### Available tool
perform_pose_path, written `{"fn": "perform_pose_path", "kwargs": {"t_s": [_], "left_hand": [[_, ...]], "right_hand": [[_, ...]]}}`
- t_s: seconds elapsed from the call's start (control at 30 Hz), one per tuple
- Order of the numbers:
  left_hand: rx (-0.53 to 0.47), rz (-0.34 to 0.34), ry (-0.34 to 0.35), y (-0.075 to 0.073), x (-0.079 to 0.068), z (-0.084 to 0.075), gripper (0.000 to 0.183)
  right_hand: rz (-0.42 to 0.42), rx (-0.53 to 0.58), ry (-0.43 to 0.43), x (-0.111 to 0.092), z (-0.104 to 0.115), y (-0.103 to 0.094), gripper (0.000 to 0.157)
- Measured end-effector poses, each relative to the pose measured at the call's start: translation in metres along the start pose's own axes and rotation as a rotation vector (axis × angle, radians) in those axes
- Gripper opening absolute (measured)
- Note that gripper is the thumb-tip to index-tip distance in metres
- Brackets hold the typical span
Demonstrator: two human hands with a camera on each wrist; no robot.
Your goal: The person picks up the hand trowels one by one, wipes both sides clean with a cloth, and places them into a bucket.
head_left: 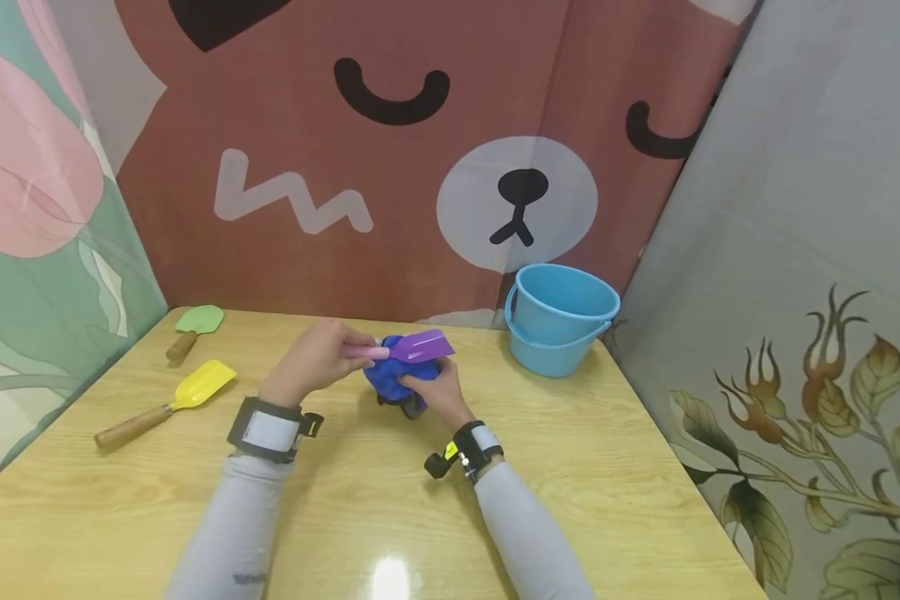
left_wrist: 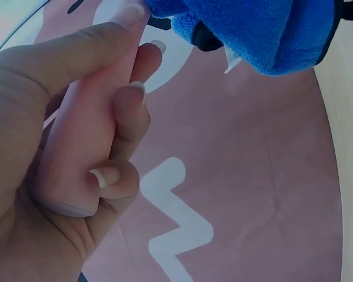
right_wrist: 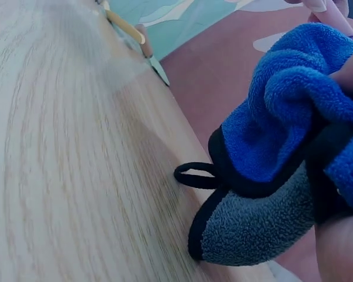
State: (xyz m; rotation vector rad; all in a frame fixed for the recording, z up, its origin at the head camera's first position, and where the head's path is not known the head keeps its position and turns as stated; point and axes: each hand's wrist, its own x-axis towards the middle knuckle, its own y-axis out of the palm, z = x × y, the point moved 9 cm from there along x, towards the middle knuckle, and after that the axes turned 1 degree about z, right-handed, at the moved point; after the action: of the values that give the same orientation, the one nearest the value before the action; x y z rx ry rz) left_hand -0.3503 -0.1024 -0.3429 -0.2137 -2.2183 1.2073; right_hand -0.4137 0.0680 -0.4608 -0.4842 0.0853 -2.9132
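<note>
My left hand [head_left: 321, 358] grips the pink handle [left_wrist: 85, 129] of a toy shovel with a purple blade [head_left: 424, 346]. The blade points to the right, above the table. In my right hand [head_left: 444, 392] is a bunched blue cloth [head_left: 390, 375] with black edging, a grey underside [right_wrist: 259, 229] and a small black hanging loop [right_wrist: 194, 175]. The cloth lies right behind and below the shovel; whether it touches the blade cannot be told. In the right wrist view, the thumb presses into the cloth's folds.
A light blue bucket [head_left: 551, 357] with its handle down stands at the back right of the wooden table [head_left: 360, 517]. On the left lie a yellow shovel [head_left: 204, 383] and a smaller green shovel [head_left: 201, 318], both wooden-handled. Printed curtains hang behind and at both sides.
</note>
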Motion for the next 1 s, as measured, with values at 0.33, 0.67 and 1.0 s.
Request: {"fn": "perform_pose_path", "kwargs": {"t_s": [0.33,0.67,1.0], "left_hand": [[0.052,-0.021,-0.002,-0.003,0.002,-0.005,0.027],[0.042,-0.045,0.015,-0.004,-0.001,-0.001,0.025],[0.06,-0.054,0.016,-0.005,0.0,0.001,0.026]], "right_hand": [[-0.029,0.165,-0.011,0.001,0.0,-0.003,0.053],[-0.016,0.479,0.051,0.003,-0.015,-0.006,0.029],[-0.006,0.644,0.094,0.003,-0.017,-0.005,0.028]]}}
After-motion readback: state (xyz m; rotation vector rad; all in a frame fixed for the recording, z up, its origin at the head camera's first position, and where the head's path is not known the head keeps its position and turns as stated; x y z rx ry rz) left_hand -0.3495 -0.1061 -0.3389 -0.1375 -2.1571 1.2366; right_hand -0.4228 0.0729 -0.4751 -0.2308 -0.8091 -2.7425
